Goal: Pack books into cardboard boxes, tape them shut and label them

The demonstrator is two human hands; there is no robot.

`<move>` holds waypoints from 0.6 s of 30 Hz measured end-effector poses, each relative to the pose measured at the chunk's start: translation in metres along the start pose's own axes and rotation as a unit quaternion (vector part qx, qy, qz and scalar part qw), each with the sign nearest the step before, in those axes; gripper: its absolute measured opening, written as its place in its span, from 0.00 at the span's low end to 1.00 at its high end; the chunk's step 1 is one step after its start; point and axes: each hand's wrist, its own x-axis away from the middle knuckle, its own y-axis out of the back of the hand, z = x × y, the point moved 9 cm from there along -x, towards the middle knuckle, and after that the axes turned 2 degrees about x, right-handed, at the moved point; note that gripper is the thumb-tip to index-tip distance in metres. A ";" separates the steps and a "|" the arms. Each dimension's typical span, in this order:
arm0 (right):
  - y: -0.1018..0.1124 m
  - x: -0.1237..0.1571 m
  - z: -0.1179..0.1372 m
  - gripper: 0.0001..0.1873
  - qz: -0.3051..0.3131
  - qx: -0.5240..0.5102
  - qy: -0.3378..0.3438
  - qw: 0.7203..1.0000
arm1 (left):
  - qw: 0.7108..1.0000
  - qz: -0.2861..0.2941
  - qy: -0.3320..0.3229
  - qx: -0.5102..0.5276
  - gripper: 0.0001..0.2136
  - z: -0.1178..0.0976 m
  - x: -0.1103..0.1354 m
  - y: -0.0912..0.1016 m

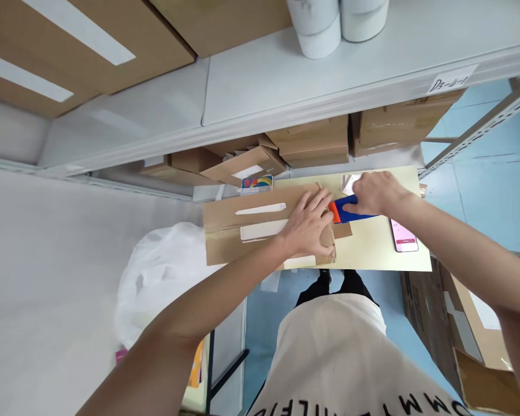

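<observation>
My left hand (309,225) lies on the right end of a flat cardboard box (221,231), fingers spread and stretched out. White strips run along the top of the box. My right hand (375,193) is closed around a blue tool with an orange end (351,209), which looks like a packing-tape dispenser. Its orange end is at the right edge of the box, close to my left fingertips. A small piece of brown cardboard (342,230) shows beneath it. Part of the tool is hidden by my right hand.
The box rests on a pale yellow tabletop (372,254), with a phone (404,236) to the right. A grey shelf (351,75) overhangs the far side, bearing boxes and white rolls (318,29). Cartons (312,138) stand behind; a white plastic bag (160,277) is at left.
</observation>
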 end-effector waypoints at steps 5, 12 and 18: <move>-0.009 -0.009 0.019 0.24 -0.027 0.062 -0.005 0.998 | 1.000 0.000 0.014 -0.024 0.31 0.021 -0.008 0.001; 0.019 0.078 -0.038 0.27 -0.153 0.006 -0.220 0.963 | 0.989 -0.104 0.098 -0.026 0.24 0.066 -0.006 0.021; -0.103 0.137 -0.015 0.17 -0.035 -0.121 -0.322 0.938 | 0.994 -0.086 0.037 -0.049 0.29 0.040 0.020 0.002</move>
